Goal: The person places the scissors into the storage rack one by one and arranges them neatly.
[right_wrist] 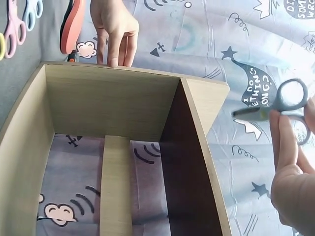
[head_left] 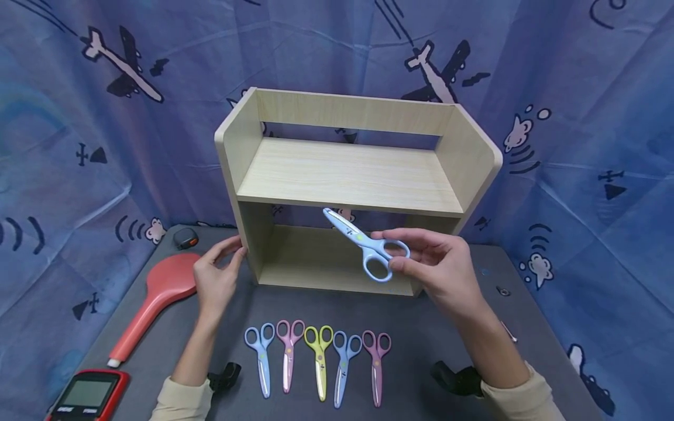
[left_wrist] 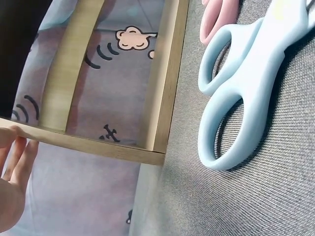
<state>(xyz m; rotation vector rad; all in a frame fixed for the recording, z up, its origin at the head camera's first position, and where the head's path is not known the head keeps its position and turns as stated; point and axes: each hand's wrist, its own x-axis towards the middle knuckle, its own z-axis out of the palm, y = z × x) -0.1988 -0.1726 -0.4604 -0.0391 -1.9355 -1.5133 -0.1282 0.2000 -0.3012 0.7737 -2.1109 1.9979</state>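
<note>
Held up in front of the wooden shelf (head_left: 347, 175) is a pair of light blue scissors (head_left: 363, 240), its blades pointing up and left. My right hand (head_left: 439, 263) pinches its handle loops between thumb and fingers. At the shelf's left side panel (head_left: 237, 175), my left hand (head_left: 218, 280) touches the edge with its fingertips; the left wrist view shows these fingers (left_wrist: 22, 164) at the panel's edge. A row of several scissors lies before the shelf: blue scissors (head_left: 261, 356), pink scissors (head_left: 289, 354), yellow scissors (head_left: 319, 359), more blue scissors (head_left: 344, 365) and purple-pink scissors (head_left: 376, 365).
A red paddle-shaped tool (head_left: 163, 292) lies left of my left hand, with a red-framed device with a screen (head_left: 89, 394) nearer me. Behind the paddle sits a small black-and-orange object (head_left: 185, 238). A patterned blue curtain (head_left: 326, 47) hangs behind the grey table (head_left: 295, 307).
</note>
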